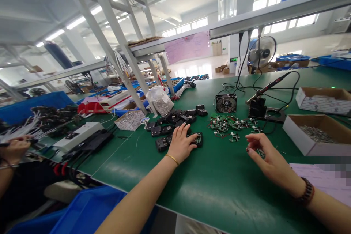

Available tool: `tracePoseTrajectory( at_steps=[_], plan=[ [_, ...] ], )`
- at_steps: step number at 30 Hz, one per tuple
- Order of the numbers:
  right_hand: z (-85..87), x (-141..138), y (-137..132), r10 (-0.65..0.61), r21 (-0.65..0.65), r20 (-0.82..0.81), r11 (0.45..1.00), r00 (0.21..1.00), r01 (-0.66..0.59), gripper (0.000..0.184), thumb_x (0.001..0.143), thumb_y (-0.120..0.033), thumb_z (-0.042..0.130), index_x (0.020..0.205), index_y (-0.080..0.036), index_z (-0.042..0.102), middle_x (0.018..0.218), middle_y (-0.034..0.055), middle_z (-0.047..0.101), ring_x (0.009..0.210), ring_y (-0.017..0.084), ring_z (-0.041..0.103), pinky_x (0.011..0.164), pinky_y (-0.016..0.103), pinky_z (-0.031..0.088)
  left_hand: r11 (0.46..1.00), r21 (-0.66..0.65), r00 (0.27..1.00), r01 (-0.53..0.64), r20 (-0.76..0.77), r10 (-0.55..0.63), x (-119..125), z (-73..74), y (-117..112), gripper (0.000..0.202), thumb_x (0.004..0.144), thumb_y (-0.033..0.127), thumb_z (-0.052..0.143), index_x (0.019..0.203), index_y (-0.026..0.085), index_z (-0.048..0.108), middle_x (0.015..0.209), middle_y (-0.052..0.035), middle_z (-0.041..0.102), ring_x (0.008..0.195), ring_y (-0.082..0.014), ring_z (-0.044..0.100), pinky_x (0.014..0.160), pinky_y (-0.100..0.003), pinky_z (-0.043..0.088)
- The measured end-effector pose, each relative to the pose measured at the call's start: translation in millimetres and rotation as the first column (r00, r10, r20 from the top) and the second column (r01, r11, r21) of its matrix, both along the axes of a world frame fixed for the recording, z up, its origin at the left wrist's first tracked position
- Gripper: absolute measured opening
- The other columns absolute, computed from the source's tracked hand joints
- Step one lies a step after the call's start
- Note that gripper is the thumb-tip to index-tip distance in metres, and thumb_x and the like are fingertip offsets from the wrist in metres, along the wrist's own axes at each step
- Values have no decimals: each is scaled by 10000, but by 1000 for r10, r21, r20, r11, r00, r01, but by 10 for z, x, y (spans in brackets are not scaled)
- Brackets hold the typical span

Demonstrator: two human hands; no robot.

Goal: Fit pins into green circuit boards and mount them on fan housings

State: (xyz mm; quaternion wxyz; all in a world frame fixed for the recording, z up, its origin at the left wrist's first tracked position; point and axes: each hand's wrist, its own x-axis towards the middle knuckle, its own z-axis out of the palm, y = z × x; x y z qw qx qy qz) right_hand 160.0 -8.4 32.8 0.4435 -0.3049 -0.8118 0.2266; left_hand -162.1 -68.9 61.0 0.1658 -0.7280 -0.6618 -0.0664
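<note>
Blue crate (87,208) at near left, below the edge of the green surface (219,193). Far left, a co-worker's hand (15,150) sits under a bunch of white wires (19,131). Farther along, a white box (78,136) lies beside black cables (89,144). Clear bag (160,100) of metal parts stands at the far side of the black modules (175,120), which lie clustered mid-surface. Left hand (181,143) rests on the nearest modules, fingers spread and draped over them, not clamped; gold bangle (172,159) on the wrist. Green circuit boards (227,126) lie in a loose heap to the right of the modules, some with red wires. Right hand (270,155) hangs just past the heap, fingers curled and apart, right beside a small board (260,153). Beyond: cooling fan (226,102), soldering iron (268,87). Far right, two cardboard boxes; the nearer box (315,135) holds loose metal parts.
</note>
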Motion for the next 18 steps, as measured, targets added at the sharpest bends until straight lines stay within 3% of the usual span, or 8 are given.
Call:
tracePoseTrajectory(
  at_steps=[3,5,8,11,15,18],
  plan=[
    [48,65,105,-61,-2,-87,998,994,61,281,977,-352,490,1212,-199,480,1067,82,519,947,164,556,842,315,485,997,57,999,49,-4,-49,120,31,-67,661,810,515,709,1400,269,541,1520,-137,317,1437,-339,221,1174,-535,144],
    [56,103,186,-114,-20,-143,993,983,113,288,964,-358,503,1194,-184,493,1056,86,523,952,174,555,845,324,481,989,86,992,122,20,-124,312,60,-70,612,876,502,630,1408,222,517,1505,-125,353,1426,-314,239,1177,-509,150],
    [26,136,294,-184,-63,-187,983,965,175,315,945,-377,511,1174,-162,497,1034,94,537,935,188,561,834,343,484,960,29,957,280,65,-282,699,80,83,370,964,291,482,1315,204,561,1357,-65,528,1337,-247,364,1126,-432,259],
    [-26,142,365,-216,-66,-170,976,962,208,326,928,-389,510,1147,-148,510,1013,100,544,905,189,570,822,353,493,912,-141,922,386,102,-374,1086,30,408,371,887,166,499,1245,197,586,1184,-33,629,1145,-222,502,987,-388,382],
    [-85,144,414,-228,12,-118,973,966,231,325,898,-391,518,1113,-148,540,994,102,547,866,188,576,786,350,511,913,-261,950,314,78,-304,1449,-70,817,409,859,183,534,1267,180,560,1187,-52,615,1122,-252,507,961,-396,399],
    [-115,151,428,-207,41,-81,977,975,210,335,891,-394,520,1112,-144,554,997,112,558,865,195,591,779,357,528,937,-280,978,210,48,-205,1589,-91,932,410,868,208,534,1273,143,544,1190,-112,577,1134,-295,495,978,-419,390]
  ],
)
